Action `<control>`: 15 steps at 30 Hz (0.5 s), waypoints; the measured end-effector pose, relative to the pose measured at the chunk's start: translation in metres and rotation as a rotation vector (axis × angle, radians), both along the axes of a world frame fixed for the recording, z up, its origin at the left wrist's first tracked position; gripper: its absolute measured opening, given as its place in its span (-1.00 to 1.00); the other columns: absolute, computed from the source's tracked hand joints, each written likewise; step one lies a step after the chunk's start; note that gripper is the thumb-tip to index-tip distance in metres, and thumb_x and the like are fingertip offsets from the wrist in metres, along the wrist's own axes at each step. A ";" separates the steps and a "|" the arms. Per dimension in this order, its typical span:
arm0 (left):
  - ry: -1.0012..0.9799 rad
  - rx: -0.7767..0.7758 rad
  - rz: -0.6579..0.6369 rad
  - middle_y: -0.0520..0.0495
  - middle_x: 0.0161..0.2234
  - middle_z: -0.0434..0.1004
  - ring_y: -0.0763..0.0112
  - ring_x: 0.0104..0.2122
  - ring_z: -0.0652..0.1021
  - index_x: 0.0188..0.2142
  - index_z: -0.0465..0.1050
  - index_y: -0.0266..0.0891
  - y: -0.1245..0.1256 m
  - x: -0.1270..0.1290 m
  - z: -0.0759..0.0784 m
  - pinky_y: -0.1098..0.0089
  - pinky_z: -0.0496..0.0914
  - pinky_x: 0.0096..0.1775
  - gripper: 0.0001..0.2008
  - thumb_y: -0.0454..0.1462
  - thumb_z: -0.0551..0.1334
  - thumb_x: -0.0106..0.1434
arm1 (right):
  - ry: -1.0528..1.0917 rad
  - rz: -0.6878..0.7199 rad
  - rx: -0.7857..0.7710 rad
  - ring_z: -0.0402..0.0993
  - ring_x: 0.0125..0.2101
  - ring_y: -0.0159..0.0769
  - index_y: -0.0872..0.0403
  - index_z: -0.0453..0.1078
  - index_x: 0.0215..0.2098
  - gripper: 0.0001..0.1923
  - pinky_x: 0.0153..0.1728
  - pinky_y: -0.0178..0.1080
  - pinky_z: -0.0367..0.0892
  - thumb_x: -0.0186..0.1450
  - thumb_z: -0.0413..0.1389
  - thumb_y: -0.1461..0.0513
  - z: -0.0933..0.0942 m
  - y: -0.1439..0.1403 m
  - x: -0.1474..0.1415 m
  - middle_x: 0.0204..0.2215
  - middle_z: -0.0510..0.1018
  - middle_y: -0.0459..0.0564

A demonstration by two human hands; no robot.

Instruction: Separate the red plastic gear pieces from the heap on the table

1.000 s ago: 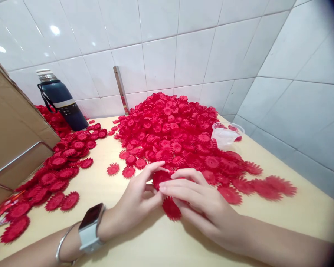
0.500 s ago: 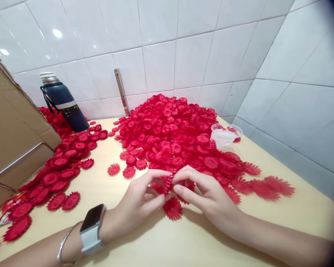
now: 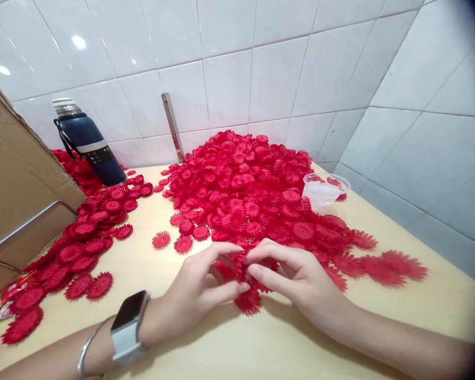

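Between the fingertips of my two hands is a red toothed disc (image 3: 240,268), flower-like and turned nearly edge-on. My left hand (image 3: 200,282), wearing a watch, has its index finger at the disc's upper edge and its thumb near the lower edge. From the other side, my right hand (image 3: 296,272) pinches the disc with thumb and index finger; its other fingers are partly hidden. Just below the fingertips, another red disc (image 3: 248,301) lies on the table. Behind my hands rises a large heap of similar red discs (image 3: 241,184).
A clear plastic cup (image 3: 322,192) stands at the heap's right. More discs (image 3: 83,245) lie along the left, beside a cardboard box (image 3: 24,174) and a dark blue bottle (image 3: 89,142). A metal strip (image 3: 171,124) leans against the tiled wall (image 3: 229,79).
My left thumb has slid slightly right and down along the held disc. Both hands stay in nearly the same place, and the view has shifted a little.
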State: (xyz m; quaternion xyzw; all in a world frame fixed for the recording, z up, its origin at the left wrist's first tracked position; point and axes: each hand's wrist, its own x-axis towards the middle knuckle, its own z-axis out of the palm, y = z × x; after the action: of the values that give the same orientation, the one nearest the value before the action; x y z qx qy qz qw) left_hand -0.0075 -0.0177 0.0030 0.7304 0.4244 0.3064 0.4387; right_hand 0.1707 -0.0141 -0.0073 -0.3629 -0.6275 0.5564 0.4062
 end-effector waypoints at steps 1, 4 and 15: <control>-0.013 -0.017 0.004 0.05 -0.27 0.47 0.54 -0.36 0.51 -0.13 0.27 -0.18 0.000 0.000 0.001 0.57 0.42 -0.30 -0.70 -0.30 0.22 0.12 | 0.007 0.006 -0.002 0.43 -0.48 -0.40 0.08 0.40 -0.40 -0.90 -0.45 -0.37 0.34 0.20 0.08 0.22 0.000 0.000 0.000 -0.49 0.46 -0.10; -0.044 -0.051 0.013 0.08 -0.33 0.49 0.56 -0.38 0.51 -0.15 0.28 -0.17 -0.001 0.000 0.003 0.60 0.42 -0.32 -0.71 -0.29 0.24 0.11 | 0.025 0.018 -0.002 0.44 -0.52 -0.40 0.07 0.40 -0.40 -0.89 -0.47 -0.36 0.34 0.21 0.07 0.22 0.001 -0.001 -0.001 -0.54 0.47 -0.10; 0.040 0.078 0.028 0.08 -0.35 0.48 0.59 -0.44 0.46 -0.20 0.32 -0.21 -0.002 0.000 0.003 0.62 0.37 -0.36 -0.73 -0.28 0.26 0.08 | 0.049 0.088 -0.036 0.44 -0.50 -0.37 0.10 0.36 -0.46 -0.93 -0.46 -0.32 0.35 0.13 0.15 0.24 -0.001 0.001 0.000 -0.55 0.45 -0.10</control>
State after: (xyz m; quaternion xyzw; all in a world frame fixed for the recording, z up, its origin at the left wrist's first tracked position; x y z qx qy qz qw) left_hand -0.0077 -0.0193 0.0056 0.7470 0.4310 0.3140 0.3970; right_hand 0.1706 -0.0135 -0.0083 -0.3284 -0.6228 0.5935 0.3900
